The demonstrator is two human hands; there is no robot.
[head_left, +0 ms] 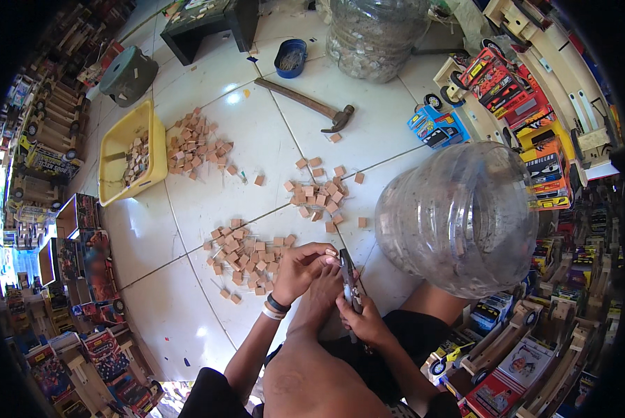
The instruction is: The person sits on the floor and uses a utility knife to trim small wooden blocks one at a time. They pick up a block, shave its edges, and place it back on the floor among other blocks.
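Your left grip [302,270] is pinching a small wooden piece [332,253] between thumb and fingertips, to the left of the clear plastic jug [459,216] and apart from it. Your right grip [365,322] is closed around the handles of the pliers [349,274]; their head stands just beside the piece, on the side toward the jug. Whether it touches the wood, you cannot tell.

Expect the piece to be very light and stiff, dry rather than slippery, though its small size leaves you little to hold and a hard squeeze near an edge could split it. Pinch it on two opposite flat sides, fingertips clear of the pliers' head. The wooden blocks [260,246] heaped farther left of the jug should handle likewise; thin pins poke out of several, so take those by the wood. The pliers look metal, so likely heavier and smoother: hold them well down the handles.
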